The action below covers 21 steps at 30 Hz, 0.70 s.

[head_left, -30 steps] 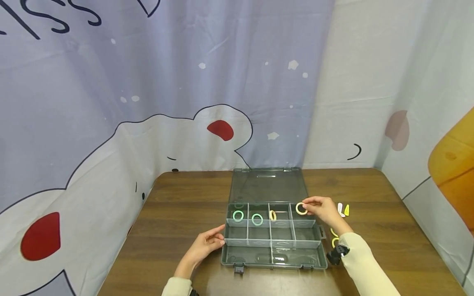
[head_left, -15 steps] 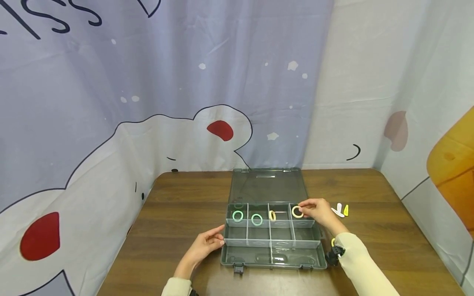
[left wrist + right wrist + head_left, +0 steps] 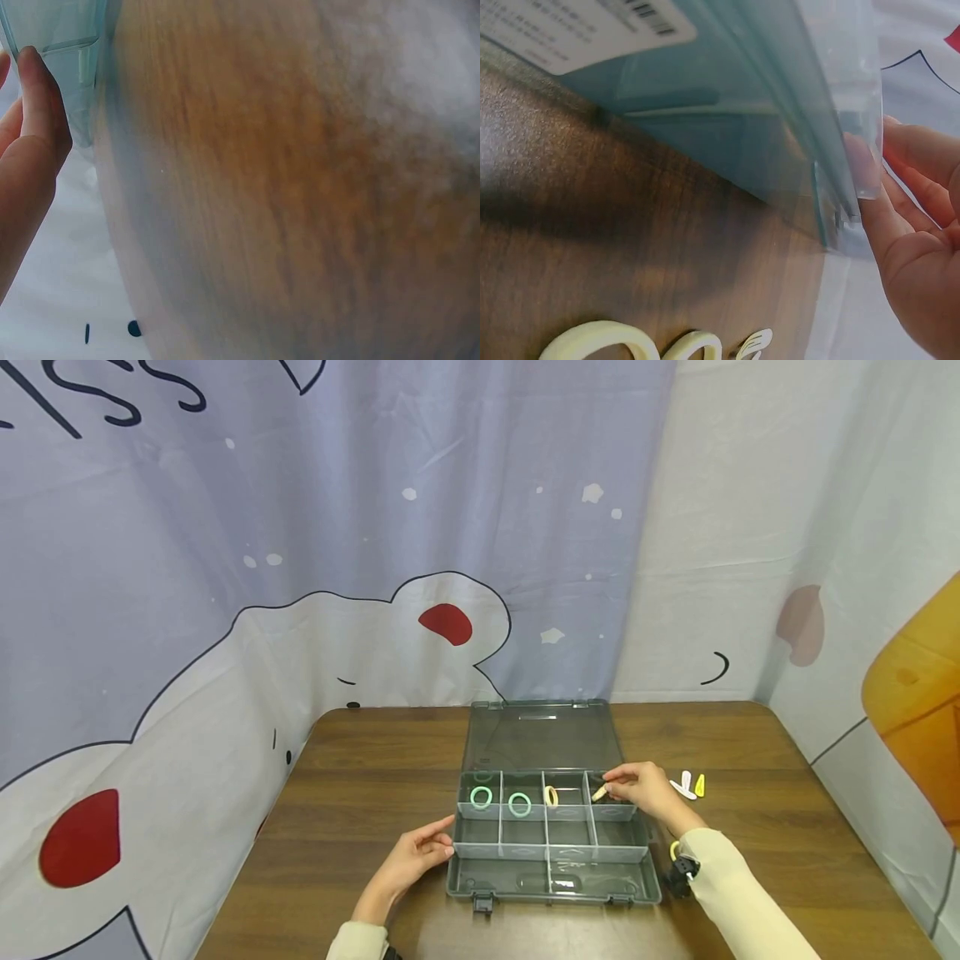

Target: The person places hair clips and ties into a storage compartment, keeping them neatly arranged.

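Observation:
A grey see-through compartment box (image 3: 522, 883) lies on the table with its lid (image 3: 543, 739) raised at the back. My right hand (image 3: 651, 792) pinches a pale yellow hair tie (image 3: 599, 793) at the back right compartment; the tie appears nearly edge-on. In the right wrist view the box wall hides that tie and part of the fingertips. My left hand (image 3: 411, 858) touches the box's left side with relaxed fingers. Two green hair ties (image 3: 482, 788) sit in the left back compartments, and yellow ones (image 3: 551, 797) stand in the third.
White snap hair clips (image 3: 684, 787) and a yellow clip (image 3: 700, 786) lie right of the box. More yellow hair ties (image 3: 600, 328) rest beside it, partly hidden by my right wrist in the head view. A printed curtain (image 3: 337, 527) hangs behind the table (image 3: 375, 777).
My right hand has moved slightly left and lowered the yellow hair tie into the back right compartment, turning it from face-on to nearly edge-on. My left hand has stayed in place.

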Tool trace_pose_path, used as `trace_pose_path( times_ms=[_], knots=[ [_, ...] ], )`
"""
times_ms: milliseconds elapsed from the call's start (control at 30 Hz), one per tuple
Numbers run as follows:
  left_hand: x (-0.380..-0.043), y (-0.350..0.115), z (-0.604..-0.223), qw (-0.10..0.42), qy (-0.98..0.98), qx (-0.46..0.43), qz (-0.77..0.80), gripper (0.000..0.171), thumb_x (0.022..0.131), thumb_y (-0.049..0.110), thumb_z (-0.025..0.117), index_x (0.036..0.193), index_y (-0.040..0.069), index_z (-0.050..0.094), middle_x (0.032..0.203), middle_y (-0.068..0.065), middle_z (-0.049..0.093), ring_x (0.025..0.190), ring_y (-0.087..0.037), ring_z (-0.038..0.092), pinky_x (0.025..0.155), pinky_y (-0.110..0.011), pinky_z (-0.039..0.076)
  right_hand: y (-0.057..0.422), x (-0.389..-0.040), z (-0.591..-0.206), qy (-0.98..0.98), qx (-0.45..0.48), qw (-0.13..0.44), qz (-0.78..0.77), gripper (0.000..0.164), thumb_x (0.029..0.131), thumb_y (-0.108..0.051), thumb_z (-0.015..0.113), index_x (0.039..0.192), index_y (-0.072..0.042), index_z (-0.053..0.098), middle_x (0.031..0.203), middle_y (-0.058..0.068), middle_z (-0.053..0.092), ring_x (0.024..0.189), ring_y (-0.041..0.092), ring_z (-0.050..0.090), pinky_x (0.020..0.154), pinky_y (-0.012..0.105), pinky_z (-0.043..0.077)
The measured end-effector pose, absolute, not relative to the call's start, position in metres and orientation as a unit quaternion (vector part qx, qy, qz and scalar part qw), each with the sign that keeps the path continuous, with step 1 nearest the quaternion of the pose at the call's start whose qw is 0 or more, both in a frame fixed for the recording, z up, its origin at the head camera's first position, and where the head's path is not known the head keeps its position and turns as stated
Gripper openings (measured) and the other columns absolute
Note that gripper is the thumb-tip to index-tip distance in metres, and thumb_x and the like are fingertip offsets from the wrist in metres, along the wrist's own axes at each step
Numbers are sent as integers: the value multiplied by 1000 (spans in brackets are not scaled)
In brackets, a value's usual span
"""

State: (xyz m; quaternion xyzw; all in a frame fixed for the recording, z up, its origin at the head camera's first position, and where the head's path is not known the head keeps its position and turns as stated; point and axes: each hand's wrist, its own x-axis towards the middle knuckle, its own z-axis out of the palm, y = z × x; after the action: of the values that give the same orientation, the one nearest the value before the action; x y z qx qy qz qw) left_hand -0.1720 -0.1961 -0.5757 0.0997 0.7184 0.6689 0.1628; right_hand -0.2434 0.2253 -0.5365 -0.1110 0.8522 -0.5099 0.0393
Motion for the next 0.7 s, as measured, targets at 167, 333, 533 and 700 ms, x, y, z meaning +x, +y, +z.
trace_pose_path(
  times_ms=[167, 333, 533, 700],
  knots=[
    [-172, -196, -575, 163, 721, 98, 667, 59, 89, 2, 67, 141, -8, 40, 102, -11, 56, 87, -7, 60, 81, -19, 50, 230, -244, -537, 848, -115, 31, -516, 23, 86, -1, 70, 102, 15, 65, 86, 23, 70, 74, 29, 69, 62, 28, 56],
    [-171, -197, -574, 167, 719, 95, 668, 59, 89, 2, 67, 141, -8, 40, 102, -11, 56, 87, -6, 59, 82, -19, 50, 244, -246, -536, 844, -104, 14, -526, 25, 86, -3, 70, 103, 15, 65, 88, 25, 69, 75, 27, 70, 64, 28, 57],
    [-171, -197, -574, 168, 720, 93, 667, 58, 89, -1, 65, 141, -8, 40, 103, -11, 56, 87, -5, 59, 82, -19, 50, 265, -245, -531, 857, -88, -16, -508, 25, 86, -7, 71, 103, 11, 67, 90, 21, 70, 77, 21, 69, 61, 23, 54],
    [-171, -197, -575, 167, 717, 93, 670, 58, 89, -1, 65, 141, -7, 40, 103, -12, 56, 87, -6, 59, 81, -19, 50, 282, -240, -527, 860, -76, -23, -504, 27, 87, -8, 71, 106, 11, 66, 96, 22, 70, 84, 31, 69, 67, 26, 55]
  ],
)
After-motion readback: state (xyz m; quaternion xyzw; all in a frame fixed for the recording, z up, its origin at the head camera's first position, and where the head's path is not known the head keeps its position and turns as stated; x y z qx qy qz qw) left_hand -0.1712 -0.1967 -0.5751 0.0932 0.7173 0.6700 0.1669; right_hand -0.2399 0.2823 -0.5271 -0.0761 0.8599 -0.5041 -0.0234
